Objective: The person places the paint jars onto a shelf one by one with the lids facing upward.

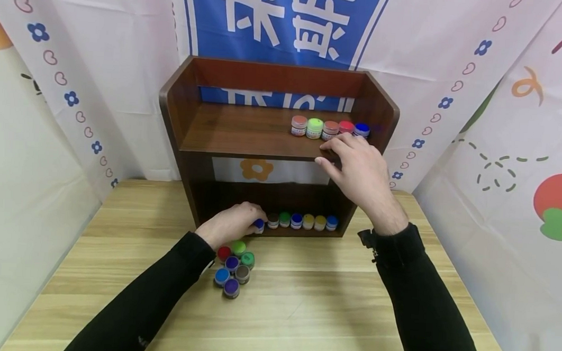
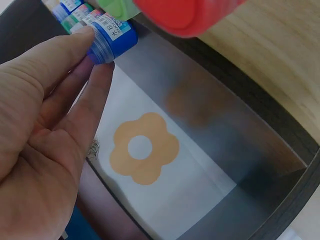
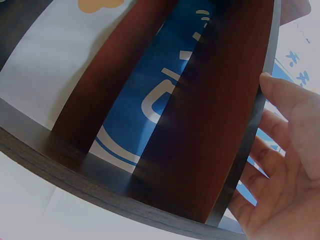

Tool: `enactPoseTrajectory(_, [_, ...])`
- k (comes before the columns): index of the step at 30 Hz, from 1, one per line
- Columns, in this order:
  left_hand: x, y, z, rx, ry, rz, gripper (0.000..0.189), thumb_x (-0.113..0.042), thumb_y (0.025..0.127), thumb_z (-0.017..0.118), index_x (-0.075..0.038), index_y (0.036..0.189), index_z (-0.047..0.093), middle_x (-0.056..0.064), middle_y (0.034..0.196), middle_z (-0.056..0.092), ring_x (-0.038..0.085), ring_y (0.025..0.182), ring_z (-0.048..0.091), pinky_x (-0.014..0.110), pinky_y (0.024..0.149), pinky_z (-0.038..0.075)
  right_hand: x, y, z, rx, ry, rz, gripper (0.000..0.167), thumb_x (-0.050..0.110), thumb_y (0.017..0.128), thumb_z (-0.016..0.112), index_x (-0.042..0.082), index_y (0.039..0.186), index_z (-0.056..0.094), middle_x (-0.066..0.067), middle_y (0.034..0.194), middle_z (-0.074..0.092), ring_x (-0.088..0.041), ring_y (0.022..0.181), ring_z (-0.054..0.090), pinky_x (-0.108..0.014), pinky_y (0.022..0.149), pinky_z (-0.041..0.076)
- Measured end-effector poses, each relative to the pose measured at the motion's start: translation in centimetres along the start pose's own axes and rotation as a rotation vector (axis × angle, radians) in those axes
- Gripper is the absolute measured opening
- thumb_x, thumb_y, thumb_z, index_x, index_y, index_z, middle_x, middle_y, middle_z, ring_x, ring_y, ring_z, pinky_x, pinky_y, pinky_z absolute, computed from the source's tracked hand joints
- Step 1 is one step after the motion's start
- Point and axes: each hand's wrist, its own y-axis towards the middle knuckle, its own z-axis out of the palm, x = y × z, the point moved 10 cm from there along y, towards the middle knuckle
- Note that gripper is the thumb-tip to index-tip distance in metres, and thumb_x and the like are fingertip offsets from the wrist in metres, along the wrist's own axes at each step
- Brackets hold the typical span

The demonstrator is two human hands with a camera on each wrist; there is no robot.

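Observation:
My left hand (image 1: 235, 223) pinches a small blue paint jar (image 2: 120, 37) between thumb and fingers, at the left end of a row of paint jars (image 1: 296, 221) on the lower level of a brown wooden shelf (image 1: 245, 131). My right hand (image 1: 361, 169) rests at the front edge of the upper board, thumb apart from loosely bent fingers, no jar in it. Just behind its fingers stands a row of jars with salmon, lime, red and blue lids, including a lime one (image 1: 314, 128). The right wrist view shows the thumb at the board's edge (image 3: 245, 145).
Several loose paint jars cluster on the wooden table (image 1: 302, 314) below my left forearm, among them a brown-lidded jar (image 1: 242, 273). Printed cloth (image 1: 111, 39) hangs behind the shelf and on both sides.

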Motion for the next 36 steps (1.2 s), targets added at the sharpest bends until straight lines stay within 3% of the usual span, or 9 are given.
enactPoseTrajectory(11, [-0.3, 0.5, -0.4, -0.062, 0.062, 0.011, 0.026, -0.008, 0.105, 0.088, -0.008, 0.131, 0.086, 0.009, 0.13, 0.082, 0.024, 0.116, 0.081, 0.039, 0.102, 0.073, 0.0, 0.0, 0.0, -0.002, -0.005, 0.001, 0.042, 0.05, 0.115, 0.075, 0.017, 0.141, 0.08, -0.011, 0.148, 0.077, -0.038, 0.14, 0.069, -0.058, 0.113, 0.062])
enactPoseTrajectory(21, [-0.2, 1.0, -0.1, -0.069, 0.058, 0.006, 0.026, -0.007, 0.106, 0.087, -0.009, 0.132, 0.086, 0.009, 0.135, 0.083, 0.025, 0.122, 0.082, 0.04, 0.106, 0.072, 0.0, 0.0, 0.0, 0.002, 0.005, -0.001, 0.041, 0.049, 0.115, 0.075, 0.017, 0.141, 0.08, -0.011, 0.148, 0.077, -0.038, 0.138, 0.069, -0.057, 0.111, 0.062])
enactPoseTrajectory(29, [-0.6, -0.2, -1.1, -0.084, 0.044, 0.02, 0.025, -0.008, 0.108, 0.085, -0.008, 0.133, 0.085, 0.011, 0.135, 0.082, 0.025, 0.121, 0.082, 0.041, 0.107, 0.072, 0.0, -0.1, 0.0, 0.007, 0.004, 0.001, 0.041, 0.049, 0.115, 0.075, 0.017, 0.142, 0.08, -0.011, 0.148, 0.077, -0.038, 0.138, 0.069, -0.057, 0.111, 0.062])
enactPoseTrajectory(36, [-0.6, -1.9, -1.2, -0.041, 0.031, -0.006, 0.029, -0.013, 0.109, 0.086, -0.008, 0.137, 0.084, 0.012, 0.138, 0.081, 0.026, 0.121, 0.082, 0.042, 0.108, 0.072, 0.0, -0.1, 0.0, 0.0, -0.007, 0.003, 0.042, 0.048, 0.115, 0.076, 0.017, 0.142, 0.08, -0.012, 0.148, 0.077, -0.038, 0.139, 0.07, -0.058, 0.112, 0.062])
